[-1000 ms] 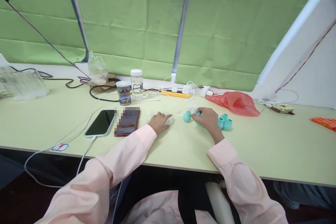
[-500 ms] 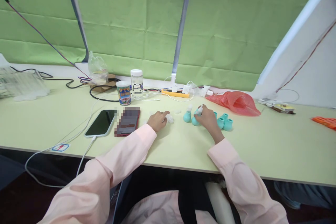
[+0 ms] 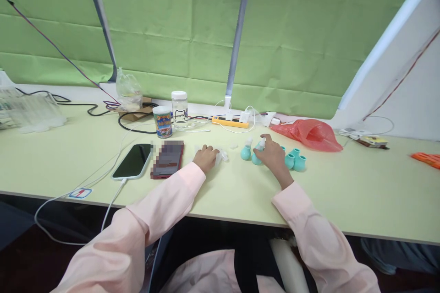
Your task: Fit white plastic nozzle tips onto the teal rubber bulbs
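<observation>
My left hand (image 3: 205, 159) rests on the table with its fingers curled down among small translucent white plastic pieces (image 3: 224, 154). Its fingertips are turned away, so what they hold cannot be made out. My right hand (image 3: 271, 153) is at a teal bulb (image 3: 256, 159) with a white tip in its neck; thumb and index finger stand apart on either side of that tip. To its left, another teal bulb (image 3: 245, 153) stands upright with a white tip on top. Several teal bulbs with open necks (image 3: 299, 163) are grouped right of my right hand, partly hidden by it.
Left of my left hand lie a red-edged phone (image 3: 168, 160) and a white-cased phone (image 3: 132, 161) on a cable. Behind are a printed cup (image 3: 162, 122), a clear jar (image 3: 179, 112) and a yellow power strip (image 3: 230, 122). A red plastic bag (image 3: 311, 135) lies at back right.
My left hand's fingers have curled down from a more outstretched pose over the white pieces. My right index finger and thumb have spread away from the white tip on the bulb.
</observation>
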